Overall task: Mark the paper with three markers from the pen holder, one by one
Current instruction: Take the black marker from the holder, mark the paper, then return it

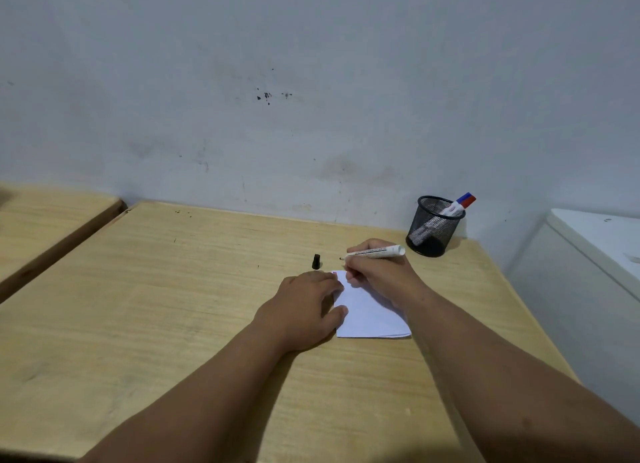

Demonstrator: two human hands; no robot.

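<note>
Right hand [379, 272] grips an uncapped marker [375, 252] above the paper [370, 315]; left hand [306, 305] lies flat, pinning the paper's left edge.

Right hand [379, 272], marker [375, 252], paper [370, 315]

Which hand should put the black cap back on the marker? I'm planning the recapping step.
Probably the left hand: it lies flat on the paper, just near of the black cap. The right hand already grips the uncapped marker.
</note>
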